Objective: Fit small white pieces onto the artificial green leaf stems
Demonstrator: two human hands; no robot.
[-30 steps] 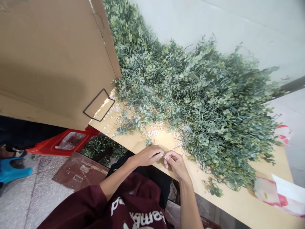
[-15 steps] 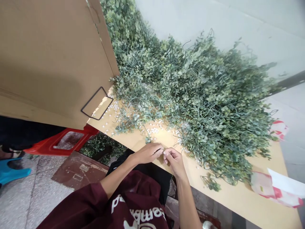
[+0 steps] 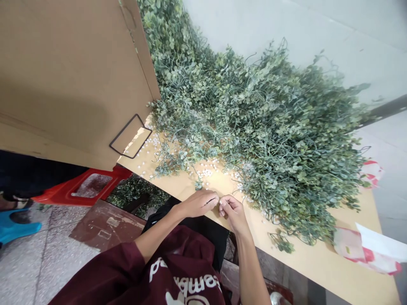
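My left hand point(image 3: 199, 203) and my right hand point(image 3: 232, 212) meet fingertip to fingertip at the near edge of a tan table point(image 3: 318, 262). Both are pinched shut on something tiny and pale between them, too small to name. Small white beads point(image 3: 205, 173) lie scattered on the table just beyond my hands. A big heap of artificial green foliage sprigs point(image 3: 270, 135) covers the table behind them. One loose sprig point(image 3: 281, 243) lies to the right of my right hand.
A large cardboard sheet point(image 3: 70, 76) stands at the left with a black wire loop point(image 3: 130, 136) at its corner. A red plastic stool point(image 3: 85, 188) and a blue one point(image 3: 15, 228) stand on the floor. A red-and-white plastic bag point(image 3: 365, 250) lies at the table's right end.
My hands have stayed pinched together at the table edge, shifting only slightly. The view has drifted a little.
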